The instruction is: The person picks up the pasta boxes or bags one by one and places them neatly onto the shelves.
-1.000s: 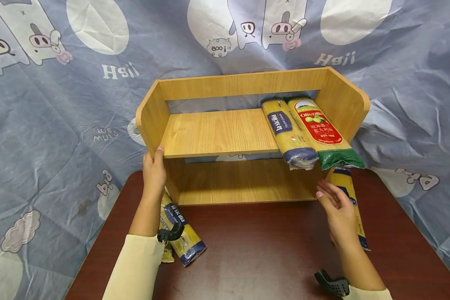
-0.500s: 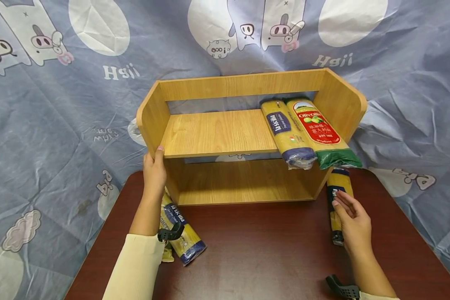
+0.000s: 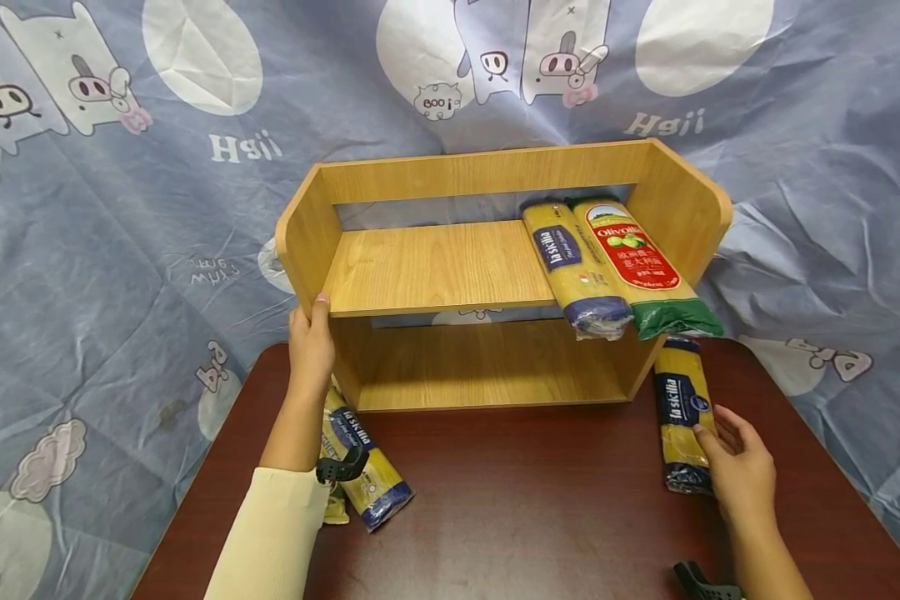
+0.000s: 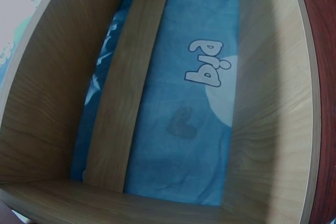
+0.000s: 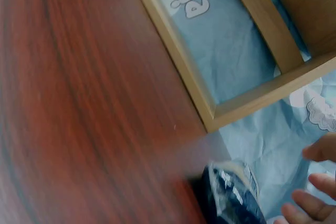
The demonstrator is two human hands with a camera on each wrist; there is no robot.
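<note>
A two-tier wooden shelf (image 3: 431, 267) stands on the table. My left hand (image 3: 312, 346) grips its left side panel, thumb at the inner edge; the other fingers are mostly hidden. In the left wrist view the shelf's inside (image 4: 107, 124) fills most of the frame. To the right of the shelf lies a yellow and blue spaghetti packet (image 3: 681, 404). Beside its near half is my right hand (image 3: 746, 467), fingers loosely bent. In the right wrist view the fingers (image 5: 321, 183) are spread apart from the packet's dark blue end (image 5: 231, 198).
On the upper shelf's right end lie a blue-ended spaghetti packet (image 3: 577, 267) and a red-labelled, green-ended one (image 3: 637, 254), both overhanging the front. More pasta packets (image 3: 367, 467) lie left of the shelf, partly behind the left arm. A patterned cloth (image 3: 157, 250) hangs behind.
My right hand has moved right and toward me, from the shelf's lower right corner to the right side of the spaghetti packet. That packet has shifted slightly. My left hand stays on the shelf.
</note>
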